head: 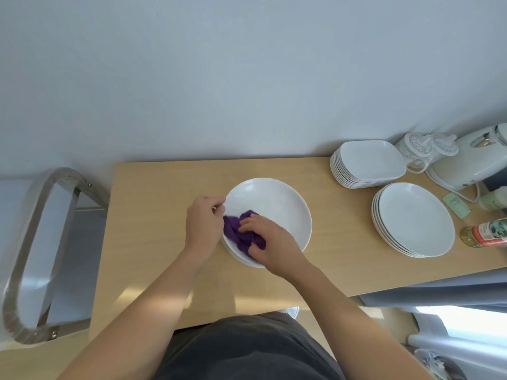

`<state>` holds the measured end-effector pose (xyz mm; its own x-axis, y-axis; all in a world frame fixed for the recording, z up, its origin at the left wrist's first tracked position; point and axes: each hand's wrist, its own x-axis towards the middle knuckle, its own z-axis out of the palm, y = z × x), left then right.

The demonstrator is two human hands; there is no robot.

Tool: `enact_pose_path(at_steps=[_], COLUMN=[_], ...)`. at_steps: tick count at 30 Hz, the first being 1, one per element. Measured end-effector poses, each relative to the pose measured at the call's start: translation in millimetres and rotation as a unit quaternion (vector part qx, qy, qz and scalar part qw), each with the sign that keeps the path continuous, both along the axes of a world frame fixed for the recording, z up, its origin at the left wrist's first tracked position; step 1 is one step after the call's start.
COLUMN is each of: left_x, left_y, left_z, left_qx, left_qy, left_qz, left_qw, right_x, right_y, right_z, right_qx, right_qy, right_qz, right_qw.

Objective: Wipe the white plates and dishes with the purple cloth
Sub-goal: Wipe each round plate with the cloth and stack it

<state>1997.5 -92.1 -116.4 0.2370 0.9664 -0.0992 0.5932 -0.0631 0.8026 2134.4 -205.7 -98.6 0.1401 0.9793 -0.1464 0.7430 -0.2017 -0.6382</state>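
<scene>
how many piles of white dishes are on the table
3. The centre pile, round plates under the purple cloth; the square stack at the far right by the wall; the round stack just in front of it. More could lie beyond the frame's right edge.

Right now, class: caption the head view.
Right hand grips purple cloth on white plate while left hand holds its rim.
</scene>
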Motion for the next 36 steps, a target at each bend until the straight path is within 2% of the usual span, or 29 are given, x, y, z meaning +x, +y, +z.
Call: enact_pose_path(at_steps=[2, 4, 6, 7, 10, 14, 17, 20, 23, 28, 33, 36], left_x=[0, 0, 0, 0, 0, -1, -1, 1, 2, -1, 0, -1], left_y=[0, 0, 1, 1, 1, 3, 4, 3, 2, 1, 0, 2], left_z=[-1, -2, -3, -2, 1, 1, 2, 4, 2, 3, 5, 2], left_qx=[0.000, -0.006, -0.015, -0.018, -0.022, -0.025, -0.010, -0.003, -0.011, -0.023, -0.019, -0.015], left_qy=[0.001, 0.000, -0.004, -0.006, -0.005, -0.010, -0.006, -0.007, 0.004, 0.004, 0.008, 0.026], left_qz=[-0.002, -0.004, -0.002, -0.001, -0.002, -0.012, -0.017, -0.024, -0.015, -0.017, -0.017, -0.017], left_qw=[1.000, 1.000, 1.000, 1.000, 1.000, 1.000, 1.000, 1.000, 1.000, 1.000, 1.000, 0.999], right_x=[8, 23, 36, 39, 29, -6, -20, -18, -5, 24, 6, -21], right_y=[-13, -16, -9, -3, 26, 52, 46, 26, 23, 20, -7, -12], right_z=[7, 11, 6, 2, -13, -24, -26, -30, -29, -12, 4, 14], right_qx=[-0.033, -0.060, -0.042, -0.017, -0.012, -0.026, 0.014, 0.083, 0.064, -0.024, -0.072, -0.045], right_qy=[-0.012, -0.048, -0.107, -0.128, -0.155, -0.132, -0.115, -0.146, -0.198, -0.244, -0.182, -0.102], right_qz=[-0.026, -0.117, -0.212, -0.227, -0.164, -0.081, -0.027, 0.002, -0.007, -0.124, -0.149, -0.085], right_qw=[0.999, 0.990, 0.970, 0.965, 0.974, 0.988, 0.993, 0.986, 0.978, 0.961, 0.969, 0.990])
